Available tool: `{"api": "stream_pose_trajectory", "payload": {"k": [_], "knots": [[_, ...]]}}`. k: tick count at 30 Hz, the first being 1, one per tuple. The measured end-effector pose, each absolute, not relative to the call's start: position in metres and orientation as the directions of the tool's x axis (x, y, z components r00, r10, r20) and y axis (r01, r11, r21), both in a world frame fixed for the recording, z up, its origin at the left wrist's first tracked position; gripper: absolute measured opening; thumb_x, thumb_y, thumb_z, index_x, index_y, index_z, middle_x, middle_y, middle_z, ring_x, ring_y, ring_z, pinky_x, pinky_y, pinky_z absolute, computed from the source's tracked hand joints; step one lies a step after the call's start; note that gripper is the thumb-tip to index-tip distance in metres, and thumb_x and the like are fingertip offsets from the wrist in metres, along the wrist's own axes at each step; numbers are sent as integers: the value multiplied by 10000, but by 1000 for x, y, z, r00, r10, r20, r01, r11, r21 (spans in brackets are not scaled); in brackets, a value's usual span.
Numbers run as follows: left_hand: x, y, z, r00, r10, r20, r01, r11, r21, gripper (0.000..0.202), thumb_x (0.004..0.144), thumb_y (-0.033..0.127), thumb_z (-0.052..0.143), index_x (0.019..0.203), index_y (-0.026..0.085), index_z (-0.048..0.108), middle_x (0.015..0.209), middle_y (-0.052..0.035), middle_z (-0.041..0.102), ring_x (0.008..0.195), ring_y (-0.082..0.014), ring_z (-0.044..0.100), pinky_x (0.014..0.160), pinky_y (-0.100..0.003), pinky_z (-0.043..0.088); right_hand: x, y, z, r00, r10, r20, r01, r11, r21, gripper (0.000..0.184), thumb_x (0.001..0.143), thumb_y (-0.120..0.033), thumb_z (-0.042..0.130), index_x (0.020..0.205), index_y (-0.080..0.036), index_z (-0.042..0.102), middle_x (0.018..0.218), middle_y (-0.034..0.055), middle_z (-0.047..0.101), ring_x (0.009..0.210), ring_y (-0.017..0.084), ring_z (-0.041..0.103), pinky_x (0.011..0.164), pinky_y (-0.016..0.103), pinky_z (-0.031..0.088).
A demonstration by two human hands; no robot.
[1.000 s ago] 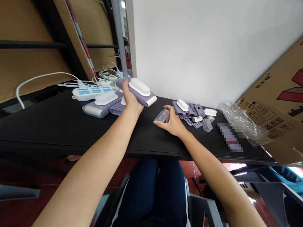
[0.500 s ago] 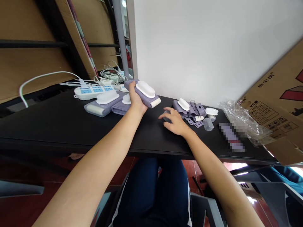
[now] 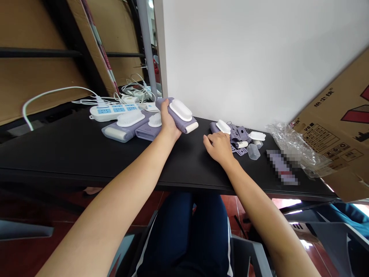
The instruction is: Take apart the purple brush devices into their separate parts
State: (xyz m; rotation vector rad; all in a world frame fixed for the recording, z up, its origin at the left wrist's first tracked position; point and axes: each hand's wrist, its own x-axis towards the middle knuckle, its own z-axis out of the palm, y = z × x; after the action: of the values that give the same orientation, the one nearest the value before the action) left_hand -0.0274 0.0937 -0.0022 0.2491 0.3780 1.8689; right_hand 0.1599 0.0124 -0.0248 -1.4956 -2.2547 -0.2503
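Observation:
My left hand (image 3: 170,123) grips a purple multi-part cleaning tool (image 3: 179,120) above the table, with a white brush (image 3: 181,110) on its top and a pale roller (image 3: 191,127) at the near end. My right hand (image 3: 220,146) is low over the table at the left edge of a pile of loose purple parts (image 3: 239,134). Its fingers are curled, and what they may hold is hidden. Beside the left hand lie two similar purple tools, one with a white brush (image 3: 130,118) and another with a partly hidden brush (image 3: 155,120).
Near the pile are a white brush (image 3: 257,135), a small white roller (image 3: 241,144) and a clear plastic cap (image 3: 254,152). A power strip (image 3: 113,111) with cables stands at the left back. Crumpled clear plastic (image 3: 300,148) and a cardboard box (image 3: 337,134) are on the right.
My right hand has moved right to the pile, its fingers curling in. The clear piece by its fingertips no longer shows. My left hand has shifted slightly right with the purple tool.

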Motion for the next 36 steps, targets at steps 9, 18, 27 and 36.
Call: {"api": "stream_pose_trajectory", "payload": {"k": [9, 18, 27, 36], "knots": [[-13, 91, -10, -259, 966, -25, -874, -223, 431, 355, 1013, 552, 641, 926, 208, 663, 788, -33, 676, 893, -221, 757, 905, -324, 639, 157, 10, -25, -298, 845, 443, 862, 438, -255, 719, 1040, -529, 583, 1638, -155, 450, 1395, 168, 730, 1350, 359, 634, 1172, 510, 386], [13, 69, -6, -117, 992, 55, -855, -129, 502, 409, 969, 608, 678, 898, 205, 676, 813, -80, 717, 1027, -290, 781, 953, -382, 645, 151, 7, -26, -345, 833, 432, 828, 487, -279, 919, 983, -524, 583, 1740, -158, 213, 1484, 196, 665, 1397, 401, 600, 1177, 572, 422], [18, 69, -8, -128, 991, 35, -890, -130, 437, 356, 957, 550, 738, 957, 201, 670, 841, -68, 722, 1025, -267, 788, 933, -349, 641, 149, 6, -27, -321, 856, 405, 846, 451, -284, 883, 967, -498, 555, 1709, -136, 244, 1465, 203, 649, 1370, 393, 599, 1145, 533, 451], [18, 60, 3, -102, 995, 3, -925, -96, 368, 348, 958, 536, 733, 937, 198, 653, 880, -62, 717, 995, -250, 779, 916, -338, 638, 143, 2, -23, -310, 819, 483, 851, 465, -243, 851, 954, -432, 543, 1687, -98, 267, 1369, 203, 677, 1298, 386, 607, 1130, 521, 439]]}}
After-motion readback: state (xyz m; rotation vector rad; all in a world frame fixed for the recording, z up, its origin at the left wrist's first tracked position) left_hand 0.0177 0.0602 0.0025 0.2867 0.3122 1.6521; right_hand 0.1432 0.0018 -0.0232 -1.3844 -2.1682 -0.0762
